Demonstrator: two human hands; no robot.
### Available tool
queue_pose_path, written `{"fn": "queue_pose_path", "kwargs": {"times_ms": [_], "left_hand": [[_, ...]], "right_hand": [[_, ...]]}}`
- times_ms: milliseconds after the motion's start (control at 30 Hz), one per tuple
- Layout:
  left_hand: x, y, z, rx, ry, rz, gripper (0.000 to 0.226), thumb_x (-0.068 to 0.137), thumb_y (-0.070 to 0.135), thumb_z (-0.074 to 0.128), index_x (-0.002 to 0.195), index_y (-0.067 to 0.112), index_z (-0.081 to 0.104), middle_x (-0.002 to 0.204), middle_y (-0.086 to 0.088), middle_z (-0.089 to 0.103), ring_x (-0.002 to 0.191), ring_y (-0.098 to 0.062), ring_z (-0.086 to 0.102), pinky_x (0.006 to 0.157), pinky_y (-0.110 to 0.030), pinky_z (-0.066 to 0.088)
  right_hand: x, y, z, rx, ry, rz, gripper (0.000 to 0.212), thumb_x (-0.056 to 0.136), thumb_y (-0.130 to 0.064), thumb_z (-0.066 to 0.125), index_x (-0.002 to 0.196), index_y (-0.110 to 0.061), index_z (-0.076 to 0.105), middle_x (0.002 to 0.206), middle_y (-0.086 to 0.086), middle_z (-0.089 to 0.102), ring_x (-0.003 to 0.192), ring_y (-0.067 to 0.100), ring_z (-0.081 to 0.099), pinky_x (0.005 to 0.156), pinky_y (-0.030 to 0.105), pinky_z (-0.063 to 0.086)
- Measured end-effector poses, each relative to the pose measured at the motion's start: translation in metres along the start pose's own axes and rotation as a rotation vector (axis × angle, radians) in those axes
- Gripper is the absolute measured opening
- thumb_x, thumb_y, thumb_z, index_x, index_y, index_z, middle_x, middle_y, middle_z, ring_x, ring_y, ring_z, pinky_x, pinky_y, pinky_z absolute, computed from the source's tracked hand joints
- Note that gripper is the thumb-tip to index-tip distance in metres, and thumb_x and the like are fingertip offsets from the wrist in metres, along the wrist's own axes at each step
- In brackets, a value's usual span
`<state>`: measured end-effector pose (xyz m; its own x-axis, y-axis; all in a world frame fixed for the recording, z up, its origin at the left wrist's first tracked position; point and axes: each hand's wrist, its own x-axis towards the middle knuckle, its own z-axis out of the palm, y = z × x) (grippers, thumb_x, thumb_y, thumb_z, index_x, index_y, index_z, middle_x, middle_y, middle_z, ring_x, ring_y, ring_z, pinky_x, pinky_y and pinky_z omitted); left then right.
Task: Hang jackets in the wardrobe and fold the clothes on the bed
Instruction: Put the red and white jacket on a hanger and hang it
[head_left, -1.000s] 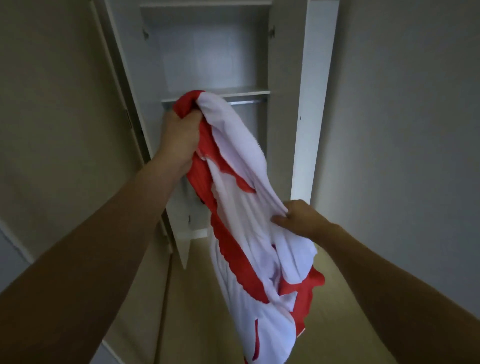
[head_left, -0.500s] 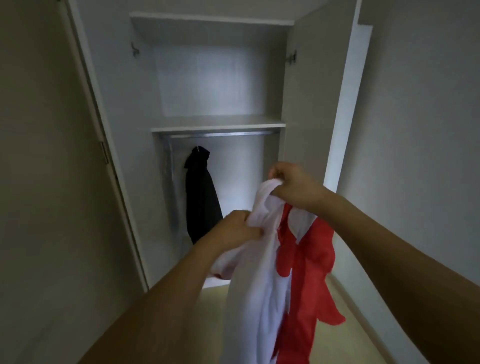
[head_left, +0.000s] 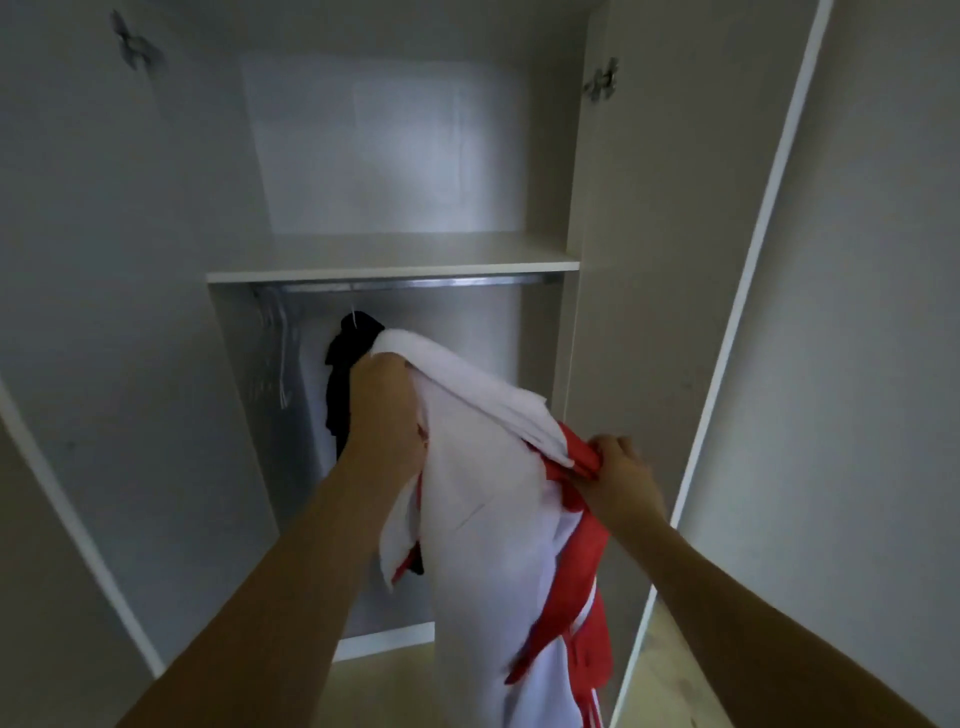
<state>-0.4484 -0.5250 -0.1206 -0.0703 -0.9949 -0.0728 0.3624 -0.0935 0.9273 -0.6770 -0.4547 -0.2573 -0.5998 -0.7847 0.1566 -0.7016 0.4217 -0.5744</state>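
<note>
Before an open white wardrobe (head_left: 156, 291) on a pale wood floor (head_left: 670, 670), a bare shelf (head_left: 395, 257) tops a metal rail (head_left: 405, 285). On the rail hang empty hangers (head_left: 278, 358) at its left end and a black jacket (head_left: 345, 374). The left hand (head_left: 382, 410) clenches the white-and-red jacket (head_left: 483, 509) high; the right hand (head_left: 621, 475) pinches its red part.
</note>
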Motion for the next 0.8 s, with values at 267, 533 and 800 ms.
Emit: {"fn": "queue_pose_path", "kwargs": {"times_ms": [267, 533, 800], "left_hand": [[0.12, 0.007, -0.004, 0.688, 0.015, 0.407, 0.015, 0.098, 0.017, 0.052, 0.113, 0.014, 0.054, 0.093, 0.002, 0.051, 0.08, -0.014, 0.049, 0.063, -0.008, 0.044], [0.219, -0.102, 0.015, 0.767, -0.579, -0.012, 0.074, 0.08, 0.035, 0.079, 0.142, 0.032, 0.038, 0.134, 0.009, 0.053, 0.117, -0.006, 0.054, 0.103, -0.027, 0.045], [0.324, -0.066, 0.03, -0.088, -0.111, -0.049, 0.03, 0.101, 0.005, 0.047, 0.077, 0.007, 0.065, 0.065, -0.006, 0.065, 0.058, -0.015, 0.063, 0.057, -0.024, 0.053]], "right_hand": [[0.143, -0.046, 0.041, 0.447, -0.066, -0.006, 0.025, 0.09, -0.014, 0.053, 0.1, 0.002, 0.068, 0.094, 0.021, 0.069, 0.088, 0.029, 0.064, 0.075, 0.036, 0.048], [0.22, -0.169, 0.018, 0.228, -0.183, -0.52, 0.017, 0.079, -0.007, 0.066, 0.074, -0.017, 0.053, 0.073, -0.004, 0.053, 0.072, 0.016, 0.051, 0.067, 0.031, 0.041], [0.325, -0.097, 0.059, -0.55, -0.414, -0.329, 0.011, 0.087, -0.022, 0.061, 0.092, -0.021, 0.07, 0.108, 0.006, 0.069, 0.104, 0.025, 0.064, 0.086, 0.029, 0.05]]}}
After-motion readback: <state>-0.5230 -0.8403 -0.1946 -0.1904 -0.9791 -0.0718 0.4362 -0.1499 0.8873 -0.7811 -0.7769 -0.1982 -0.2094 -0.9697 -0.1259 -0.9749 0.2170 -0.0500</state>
